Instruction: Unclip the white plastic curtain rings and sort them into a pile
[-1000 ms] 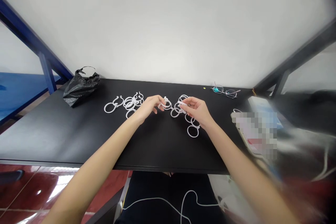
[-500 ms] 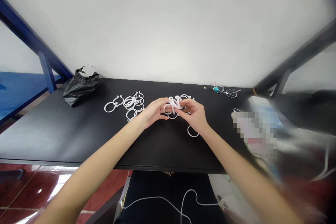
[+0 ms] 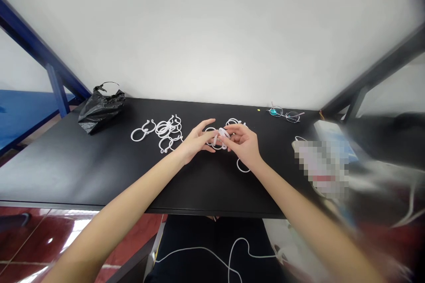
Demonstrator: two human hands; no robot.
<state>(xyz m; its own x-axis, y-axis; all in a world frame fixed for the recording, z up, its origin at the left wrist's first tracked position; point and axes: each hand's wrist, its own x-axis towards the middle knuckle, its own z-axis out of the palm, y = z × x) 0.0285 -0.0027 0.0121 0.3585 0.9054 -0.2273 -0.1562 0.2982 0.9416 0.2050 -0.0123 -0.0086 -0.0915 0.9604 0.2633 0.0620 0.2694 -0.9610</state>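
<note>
Both my hands meet above the middle of a black table (image 3: pixel 83 168). My left hand (image 3: pixel 196 142) and my right hand (image 3: pixel 244 143) each pinch the same small bunch of white plastic rings (image 3: pixel 219 137), held between the fingertips just over the tabletop. A loose pile of white rings (image 3: pixel 168 130) lies to the left of my left hand. More rings (image 3: pixel 233 122) lie behind my right hand, and a single ring (image 3: pixel 241 166) rests near my right wrist.
A crumpled black plastic bag (image 3: pixel 99 107) sits at the table's back left. Eyeglasses (image 3: pixel 284 115) lie at the back right. A blurred object (image 3: pixel 323 166) rests at the right edge. White cables (image 3: pixel 232 254) hang below the front edge. A white wall stands behind.
My hands came together from apart, both closing on a bunch of rings and lifting it slightly. In the last half second they lowered a little, and my left fingers spread somewhat.
</note>
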